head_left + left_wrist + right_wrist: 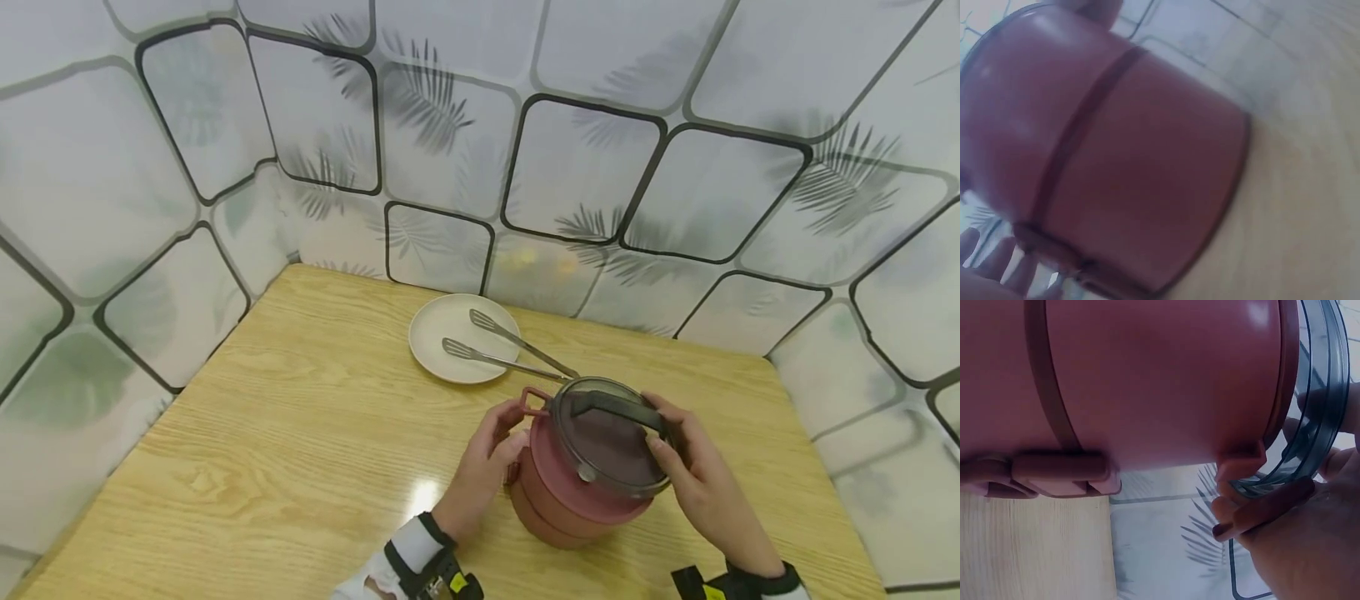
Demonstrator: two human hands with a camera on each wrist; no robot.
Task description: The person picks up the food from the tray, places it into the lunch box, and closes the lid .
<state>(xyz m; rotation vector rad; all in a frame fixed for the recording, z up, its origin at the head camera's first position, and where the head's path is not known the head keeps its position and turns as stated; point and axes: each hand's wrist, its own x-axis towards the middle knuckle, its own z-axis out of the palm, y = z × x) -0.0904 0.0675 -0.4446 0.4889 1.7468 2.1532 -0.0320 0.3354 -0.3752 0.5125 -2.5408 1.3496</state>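
Note:
A reddish-pink stacked pot (573, 508) stands on the table below a glass lid (611, 442) with a black handle. In the head view my left hand (480, 458) holds the pot's upper left side beside a loop handle (534, 402). Its fingers (997, 259) show near folded side handles (1050, 247) in the left wrist view, where their contact is partly hidden. My right hand (697, 475) grips the opposite upper side, with its thumb at the lid's rim. Fingertips curl about the right loop handle (1279, 505) in the right wrist view.
Behind the pot lies a white plate (431, 350), with slotted metal tong heads (461, 348) over it. The tongs' arms reach toward the lid. Patterned fabric walls (442, 183) rise along the back and sides of the wooden table (300, 400).

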